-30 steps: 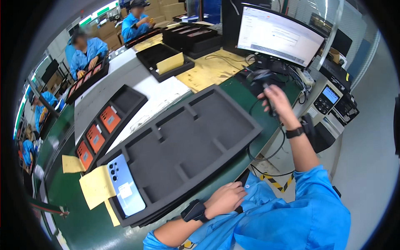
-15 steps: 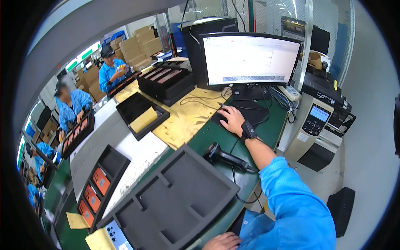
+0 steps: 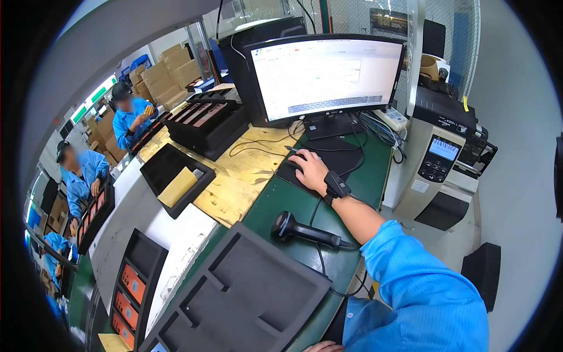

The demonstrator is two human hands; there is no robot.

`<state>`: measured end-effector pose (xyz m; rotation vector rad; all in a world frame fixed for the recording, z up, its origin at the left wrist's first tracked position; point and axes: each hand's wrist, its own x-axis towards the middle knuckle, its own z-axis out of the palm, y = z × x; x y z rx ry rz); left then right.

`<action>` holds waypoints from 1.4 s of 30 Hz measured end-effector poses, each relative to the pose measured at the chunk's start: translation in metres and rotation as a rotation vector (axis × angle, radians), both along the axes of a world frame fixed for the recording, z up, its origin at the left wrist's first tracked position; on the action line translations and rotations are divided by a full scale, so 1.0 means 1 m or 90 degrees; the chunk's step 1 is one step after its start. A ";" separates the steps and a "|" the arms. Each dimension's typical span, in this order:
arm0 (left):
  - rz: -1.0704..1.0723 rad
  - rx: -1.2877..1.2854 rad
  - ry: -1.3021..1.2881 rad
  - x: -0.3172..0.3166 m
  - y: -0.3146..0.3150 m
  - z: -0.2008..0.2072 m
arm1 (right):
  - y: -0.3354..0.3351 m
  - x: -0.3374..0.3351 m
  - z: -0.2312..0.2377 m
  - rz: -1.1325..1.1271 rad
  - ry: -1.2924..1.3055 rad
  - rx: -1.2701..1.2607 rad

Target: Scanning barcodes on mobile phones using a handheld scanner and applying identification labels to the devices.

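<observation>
My right hand [image 3: 311, 171] rests on a black mouse pad [image 3: 343, 154] in front of the monitor, its fingers curved over what looks like a dark computer mouse, almost wholly hidden under the palm. A black band circles that wrist. Only the knuckles of my left hand [image 3: 325, 347] show at the bottom edge, near my body; its fingers are cut off. Between my hands lie a black handheld barcode scanner [image 3: 311, 230] with a cable and a large black foam tray [image 3: 240, 287] with recesses. The lit monitor [image 3: 328, 76] shows a mostly white window.
A label printer [image 3: 437, 158] stands at the right. Left are a narrow black tray [image 3: 143, 252] of orange phones, a black box [image 3: 170, 167] with yellow paper and stacked black trays [image 3: 205, 129]. Several people in blue work along the far left.
The view has shifted, with the monitor and bench things now further left. My left hand has slipped mostly below the edge. My right hand stays on the mouse.
</observation>
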<state>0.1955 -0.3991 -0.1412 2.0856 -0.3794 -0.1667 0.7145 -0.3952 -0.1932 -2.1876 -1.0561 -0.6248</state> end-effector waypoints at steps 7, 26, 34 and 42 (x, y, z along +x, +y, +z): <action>0.006 -0.007 -0.005 0.000 0.000 0.006 | 0.003 0.001 -0.002 0.003 -0.010 0.000; 0.022 0.012 -0.062 -0.003 0.001 0.005 | 0.001 -0.006 0.010 0.055 -0.013 -0.007; 0.022 0.004 -0.077 -0.002 0.000 0.005 | -0.002 -0.001 0.004 0.048 0.002 -0.028; 0.026 0.005 -0.092 -0.001 0.001 0.006 | 0.002 0.004 0.003 0.070 0.022 -0.017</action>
